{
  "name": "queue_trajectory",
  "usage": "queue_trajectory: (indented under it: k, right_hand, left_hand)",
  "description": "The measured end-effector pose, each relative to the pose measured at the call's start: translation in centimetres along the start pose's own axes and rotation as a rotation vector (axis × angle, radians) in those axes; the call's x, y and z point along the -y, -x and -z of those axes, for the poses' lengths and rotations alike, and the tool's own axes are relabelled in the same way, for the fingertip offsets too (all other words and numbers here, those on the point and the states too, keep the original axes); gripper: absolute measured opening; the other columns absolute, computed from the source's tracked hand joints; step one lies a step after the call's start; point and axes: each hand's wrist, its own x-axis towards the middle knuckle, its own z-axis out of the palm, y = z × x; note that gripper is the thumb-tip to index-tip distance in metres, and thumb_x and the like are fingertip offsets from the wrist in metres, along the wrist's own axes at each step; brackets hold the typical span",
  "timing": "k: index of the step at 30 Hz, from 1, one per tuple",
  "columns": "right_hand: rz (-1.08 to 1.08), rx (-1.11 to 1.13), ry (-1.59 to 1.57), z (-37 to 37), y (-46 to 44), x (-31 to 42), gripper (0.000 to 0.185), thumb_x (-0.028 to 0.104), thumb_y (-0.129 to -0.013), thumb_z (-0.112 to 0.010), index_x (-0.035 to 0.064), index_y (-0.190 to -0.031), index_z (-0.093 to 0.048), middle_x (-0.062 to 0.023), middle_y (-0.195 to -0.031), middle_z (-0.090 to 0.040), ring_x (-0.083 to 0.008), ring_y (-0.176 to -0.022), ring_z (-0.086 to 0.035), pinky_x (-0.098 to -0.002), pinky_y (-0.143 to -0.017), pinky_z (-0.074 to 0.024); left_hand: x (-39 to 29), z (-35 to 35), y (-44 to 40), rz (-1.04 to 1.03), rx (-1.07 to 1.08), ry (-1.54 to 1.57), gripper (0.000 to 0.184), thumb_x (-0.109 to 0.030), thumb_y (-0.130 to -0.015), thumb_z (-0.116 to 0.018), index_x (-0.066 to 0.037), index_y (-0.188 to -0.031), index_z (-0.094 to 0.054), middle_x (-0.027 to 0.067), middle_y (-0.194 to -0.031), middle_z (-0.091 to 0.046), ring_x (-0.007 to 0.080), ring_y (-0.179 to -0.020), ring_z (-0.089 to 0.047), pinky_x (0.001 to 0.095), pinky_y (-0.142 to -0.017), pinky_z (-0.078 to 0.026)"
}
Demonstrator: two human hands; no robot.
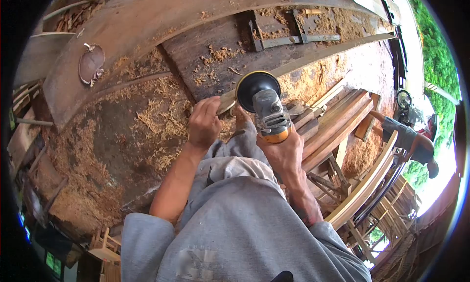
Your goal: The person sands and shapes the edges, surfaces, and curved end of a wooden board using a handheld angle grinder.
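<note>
One faded print (197, 263), too worn to read, marks the grey cloth shirt (230, 218). The right hand (284, 150) grasps an orange-and-grey power grinder (271, 113), whose round black disc (245, 81) is above a long wooden strip (318, 56); the left hand (204, 124) curls its fingers around this strip's end. Yellowish curled shavings (161, 118) lie on the dark floor (117, 142). Beyond are another person (405, 137) and green trees (433, 42).

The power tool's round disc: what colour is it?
The disc is black with a yellowish edge, best in the head view.
</note>
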Motion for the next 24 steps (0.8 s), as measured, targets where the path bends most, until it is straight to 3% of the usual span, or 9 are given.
queue_trajectory:
  k: [10,12,14,18,20,24]
  right_hand:
    - [-0.002,-0.044,-0.002,1.9,-1.4,-0.6,0.046,0.025,-0.075,-0.084,-0.0003,-0.108,-0.065,-0.0222,-0.095,-0.075,-0.0408,-0.094,-0.074,-0.0459,-0.083,-0.0579]
    - [-0.014,-0.086,0.019,2.8,-2.1,-0.8,0.041,0.019,-0.075,-0.084,-0.0011,-0.108,-0.07,-0.0122,-0.089,-0.076,-0.0191,-0.081,-0.073,-0.036,-0.076,-0.0569]
    - [-0.044,-0.092,-0.057,3.7,-2.9,-1.2,0.036,0.018,-0.077,-0.083,0.0003,-0.106,-0.071,-0.0063,-0.086,-0.074,-0.0157,-0.079,-0.07,-0.0335,-0.074,-0.0561]
    - [-0.076,-0.117,-0.152,5.9,-5.1,-1.8,0.035,0.016,-0.075,-0.082,-0.0002,-0.104,-0.072,-0.0045,-0.079,-0.072,-0.0132,-0.066,-0.066,-0.0328,-0.064,-0.0548]
    - [-0.206,-0.031,-0.142,7.1,-5.6,-1.3,0.038,0.02,-0.078,-0.082,-0.0001,-0.108,-0.07,-0.0076,-0.09,-0.076,-0.0143,-0.08,-0.07,-0.0326,-0.074,-0.0561]
    - [-0.133,-0.034,-0.194,5.5,-4.5,-1.0,0.039,0.022,-0.079,-0.083,-0.001,-0.109,-0.071,-0.0086,-0.09,-0.076,-0.0148,-0.082,-0.071,-0.0328,-0.076,-0.0561]
  left_hand:
    - [0.1,0.0,0.0,-0.005,0.009,-0.006,0.052,0.015,-0.068,-0.062,0.001,-0.118,-0.066,0.0179,-0.119,-0.072,0.039,-0.111,-0.069,0.048,-0.098,-0.057]
    - [0.0,0.1,-0.2,-0.014,0.015,-0.014,0.051,0.015,-0.069,-0.062,0.001,-0.118,-0.066,0.0184,-0.118,-0.072,0.0393,-0.11,-0.069,0.0481,-0.098,-0.058]
    - [-0.1,0.2,-0.3,-0.011,0.004,-0.019,0.05,0.016,-0.069,-0.061,0.001,-0.117,-0.066,0.0189,-0.115,-0.073,0.0393,-0.108,-0.07,0.048,-0.097,-0.058]
    - [0.1,-0.1,-0.3,-0.018,-0.01,-0.031,0.05,0.016,-0.07,-0.062,0.001,-0.117,-0.066,0.019,-0.113,-0.073,0.0391,-0.107,-0.07,0.0478,-0.097,-0.059]
    - [0.1,0.0,-0.2,0.009,0.006,-0.037,0.05,0.015,-0.069,-0.062,0.001,-0.118,-0.066,0.0183,-0.114,-0.073,0.039,-0.107,-0.07,0.0476,-0.096,-0.059]
    - [-0.1,0.3,-0.4,0.004,0.027,-0.057,0.051,0.014,-0.069,-0.062,0.001,-0.118,-0.066,0.0177,-0.114,-0.073,0.0389,-0.107,-0.07,0.0473,-0.094,-0.059]
